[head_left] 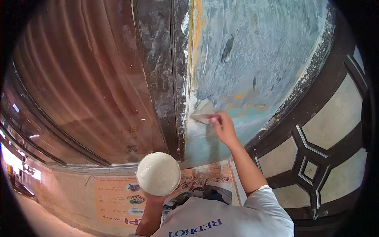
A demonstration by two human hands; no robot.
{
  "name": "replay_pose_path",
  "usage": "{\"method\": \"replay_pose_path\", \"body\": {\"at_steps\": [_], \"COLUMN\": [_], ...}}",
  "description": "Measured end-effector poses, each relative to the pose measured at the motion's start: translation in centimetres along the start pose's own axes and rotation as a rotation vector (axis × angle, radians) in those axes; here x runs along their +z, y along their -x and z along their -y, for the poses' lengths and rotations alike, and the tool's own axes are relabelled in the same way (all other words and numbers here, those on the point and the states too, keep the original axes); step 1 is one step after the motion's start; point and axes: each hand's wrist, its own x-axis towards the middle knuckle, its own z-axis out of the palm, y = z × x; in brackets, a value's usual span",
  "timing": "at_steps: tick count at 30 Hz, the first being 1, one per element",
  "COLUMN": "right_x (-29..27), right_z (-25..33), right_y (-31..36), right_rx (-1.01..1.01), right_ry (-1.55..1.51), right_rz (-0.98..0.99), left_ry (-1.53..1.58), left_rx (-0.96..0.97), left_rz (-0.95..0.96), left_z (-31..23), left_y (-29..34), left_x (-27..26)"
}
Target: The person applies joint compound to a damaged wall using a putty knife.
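Note:
My right hand pinches a thin, pale putty spreader between thumb and fingers. Its blade lies against the blue-grey wall panel, close to the panel's left edge. Whitish filler is smeared along that edge beside the blade. Lower down and to the left, my left hand holds up a round tub of white paste. Most of the left fingers are hidden beneath the tub. The paste inside looks smooth, and its surface faces up.
A dark, white-spotted frame post divides the panel from brown glass on the left. At right stands a dark door with pale panes and a latch. A printed orange banner lies below on tan tiles.

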Motion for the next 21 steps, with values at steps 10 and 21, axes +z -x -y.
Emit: {"method": "replay_pose_path", "body": {"at_steps": [10, 21], "right_x": [0.0, 0.8], "right_z": [-0.7, -5.6], "right_y": [1.0, 3.8], "right_rx": [0.14, 0.479], "right_ry": [-0.226, -0.684], "right_rz": [-0.115, -0.433], "left_ry": [0.041, -0.075], "left_rx": [-0.065, -0.059], "left_rz": [-0.08, -0.077], "left_z": [-0.6, 0.1], "left_y": [0.9, 0.5], "left_x": [0.0, 0.3]}}
